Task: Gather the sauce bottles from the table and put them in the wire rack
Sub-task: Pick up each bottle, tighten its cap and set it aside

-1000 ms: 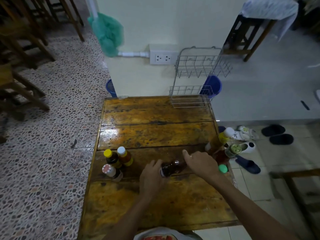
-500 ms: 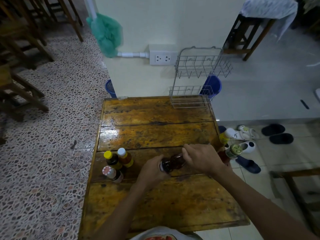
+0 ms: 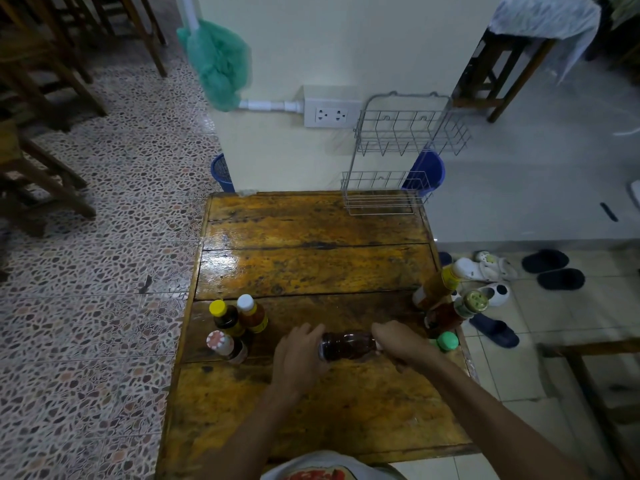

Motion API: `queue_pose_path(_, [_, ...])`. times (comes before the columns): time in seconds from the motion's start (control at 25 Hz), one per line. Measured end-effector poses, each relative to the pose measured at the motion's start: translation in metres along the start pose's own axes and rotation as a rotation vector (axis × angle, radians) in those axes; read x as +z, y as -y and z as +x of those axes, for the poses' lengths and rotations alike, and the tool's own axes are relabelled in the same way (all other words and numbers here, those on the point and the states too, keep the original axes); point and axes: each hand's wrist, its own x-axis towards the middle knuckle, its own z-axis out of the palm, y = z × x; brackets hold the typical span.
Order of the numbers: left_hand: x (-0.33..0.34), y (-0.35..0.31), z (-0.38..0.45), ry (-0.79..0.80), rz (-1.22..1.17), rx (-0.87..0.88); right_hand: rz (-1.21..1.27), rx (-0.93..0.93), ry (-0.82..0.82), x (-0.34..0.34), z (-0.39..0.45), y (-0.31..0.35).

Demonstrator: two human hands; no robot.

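A dark brown sauce bottle (image 3: 346,346) lies sideways above the wooden table (image 3: 311,265), held at both ends. My left hand (image 3: 299,355) grips its base and my right hand (image 3: 398,344) grips its neck end. Three bottles stand at the left: a yellow-capped one (image 3: 223,317), a white-capped orange one (image 3: 252,313) and a red-white-capped one (image 3: 225,346). At the right edge stand a tall yellow bottle (image 3: 436,285), a reddish bottle with a green-gold lid (image 3: 453,311) and a green cap (image 3: 447,341). The two-tier wire rack (image 3: 391,188) stands empty at the table's far right corner.
A wall with a power socket (image 3: 330,114) rises behind the table. Blue bins (image 3: 427,168) sit on the floor beyond the rack. Slippers (image 3: 491,327) lie on the floor to the right. Wooden chairs (image 3: 45,133) stand at the left.
Both hands have lifted the brown bottle slightly and kept it sideways; my right hand slid to the neck end, uncovering the bottles at the right edge.
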Motion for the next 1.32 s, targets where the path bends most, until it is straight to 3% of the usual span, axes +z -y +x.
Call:
queue_pose_path(0.08, [-0.001,0.002,0.001,0.01,-0.033,0.002,-0.128,-0.121,-0.046,0.004,-0.004,-0.002])
queue_pose_path(0.2, [-0.01,0.007,0.012,0.132,-0.189,0.017,-0.598,-0.473,-0.467,0.015,-0.016,-0.011])
queue_pose_path(0.4, [-0.021,0.007,0.025,0.263,-0.238,0.079,-0.663,-0.525,-0.655,0.004,-0.021,-0.014])
queue_pose_path(0.48, [-0.017,0.004,0.024,0.237,-0.203,0.071,-0.571,-0.403,-0.56,0.002,-0.015,-0.015])
queue_pose_path(0.64, [-0.007,0.001,0.013,0.088,0.029,0.093,-0.162,-0.089,-0.093,0.007,-0.006,-0.025])
queue_pose_path(0.8, [0.004,-0.006,0.004,0.023,0.091,0.111,0.28,0.186,0.09,0.012,-0.015,-0.039])
queue_pose_path(0.88, [0.008,-0.01,0.006,0.02,0.075,0.115,0.347,0.14,0.009,0.014,-0.023,-0.039])
queue_pose_path(1.0, [0.011,-0.027,0.022,0.077,-0.073,0.099,-0.008,-0.141,-0.369,0.005,-0.04,-0.029])
queue_pose_path(1.08, [0.013,-0.05,0.037,0.151,-0.268,0.067,-0.109,-0.302,-0.573,-0.004,-0.052,-0.023])
queue_pose_path(1.2, [0.023,-0.091,0.055,0.261,-0.458,0.106,-0.274,-0.4,-0.662,-0.018,-0.059,-0.022])
queue_pose_path(1.32, [0.042,-0.116,0.059,0.363,-0.543,0.12,-0.448,-0.371,-0.721,-0.024,-0.06,-0.038])
